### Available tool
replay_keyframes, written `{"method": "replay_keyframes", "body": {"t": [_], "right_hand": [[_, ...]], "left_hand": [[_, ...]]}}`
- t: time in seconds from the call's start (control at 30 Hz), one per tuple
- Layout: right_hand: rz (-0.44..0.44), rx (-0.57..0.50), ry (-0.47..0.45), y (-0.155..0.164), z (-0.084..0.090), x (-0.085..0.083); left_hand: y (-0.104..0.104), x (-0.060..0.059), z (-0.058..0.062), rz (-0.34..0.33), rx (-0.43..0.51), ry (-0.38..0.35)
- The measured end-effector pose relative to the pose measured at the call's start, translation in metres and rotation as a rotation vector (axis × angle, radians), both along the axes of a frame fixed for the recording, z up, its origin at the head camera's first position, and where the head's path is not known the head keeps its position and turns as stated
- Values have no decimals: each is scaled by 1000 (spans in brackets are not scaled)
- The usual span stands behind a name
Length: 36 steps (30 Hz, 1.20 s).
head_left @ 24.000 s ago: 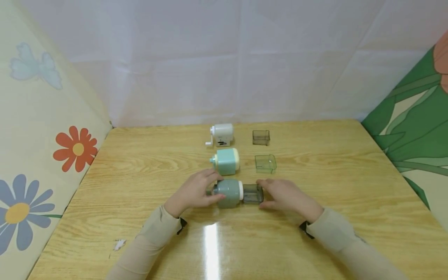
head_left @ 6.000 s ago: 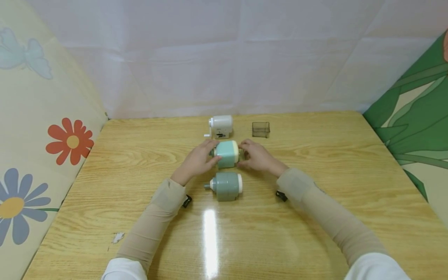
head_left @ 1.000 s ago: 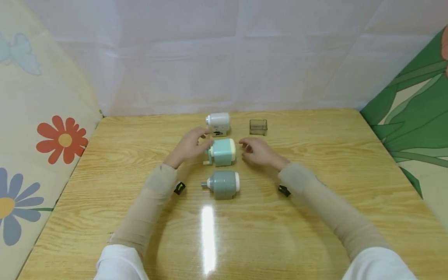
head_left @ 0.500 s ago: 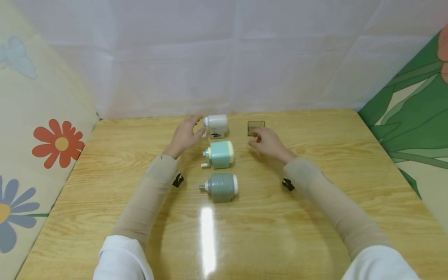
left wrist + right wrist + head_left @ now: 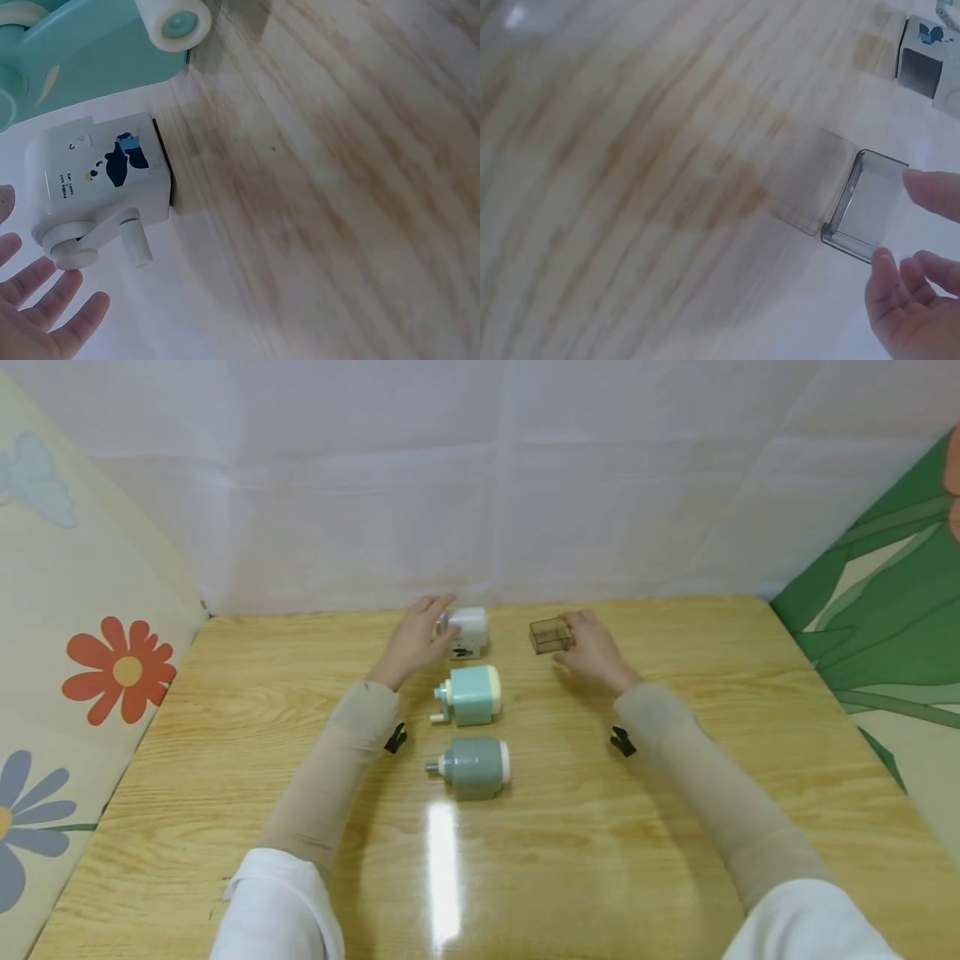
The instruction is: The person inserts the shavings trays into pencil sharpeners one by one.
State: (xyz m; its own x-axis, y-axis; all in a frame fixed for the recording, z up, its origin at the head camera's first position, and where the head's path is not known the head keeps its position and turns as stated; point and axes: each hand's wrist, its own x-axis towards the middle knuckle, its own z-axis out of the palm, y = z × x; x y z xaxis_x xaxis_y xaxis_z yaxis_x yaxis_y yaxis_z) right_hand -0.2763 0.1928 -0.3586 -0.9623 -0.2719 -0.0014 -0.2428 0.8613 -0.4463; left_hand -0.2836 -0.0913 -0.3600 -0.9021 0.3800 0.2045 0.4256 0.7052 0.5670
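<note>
In the head view, a white crank pencil sharpener (image 5: 471, 625) lies at the back of the table. My left hand (image 5: 415, 642) is around its crank side; in the left wrist view the fingers (image 5: 81, 324) are spread beside the crank, the nearest at its hub. To its right, my right hand (image 5: 592, 647) pinches a clear smoky sharpener drawer (image 5: 550, 635) by its right end, between thumb (image 5: 934, 193) and fingers. The drawer slot (image 5: 921, 73) of the white sharpener shows as a dark opening in the right wrist view, apart from the drawer.
A teal pencil sharpener (image 5: 472, 695) with a cream rim stands in front of the white one. Nearer still is a grey-green sharpener (image 5: 477, 768). The wooden table (image 5: 600, 860) meets a white cloth (image 5: 360, 527) at the back, with painted panels at both sides.
The green and dark drawers no longer lie beside their sharpeners; the right hand pushed at the teal one's side earlier. Both hands have since moved back, and the right has taken hold of the smoky drawer.
</note>
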Motion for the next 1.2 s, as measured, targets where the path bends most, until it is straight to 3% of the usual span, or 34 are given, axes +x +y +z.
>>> {"method": "replay_keyframes", "body": {"t": [0.27,0.5,0.6,1.2], "right_hand": [[20,81,34,4,6,-13],[88,178,-65,11,7,-27],[83,182,-106,12,7,-29],[68,213,-88,10,-1,-27]], "left_hand": [[4,0,-1,9,-39,26],[13,0,6,20,-100,-21],[16,0,7,27,-109,-44],[19,-2,5,44,-95,-67]]}}
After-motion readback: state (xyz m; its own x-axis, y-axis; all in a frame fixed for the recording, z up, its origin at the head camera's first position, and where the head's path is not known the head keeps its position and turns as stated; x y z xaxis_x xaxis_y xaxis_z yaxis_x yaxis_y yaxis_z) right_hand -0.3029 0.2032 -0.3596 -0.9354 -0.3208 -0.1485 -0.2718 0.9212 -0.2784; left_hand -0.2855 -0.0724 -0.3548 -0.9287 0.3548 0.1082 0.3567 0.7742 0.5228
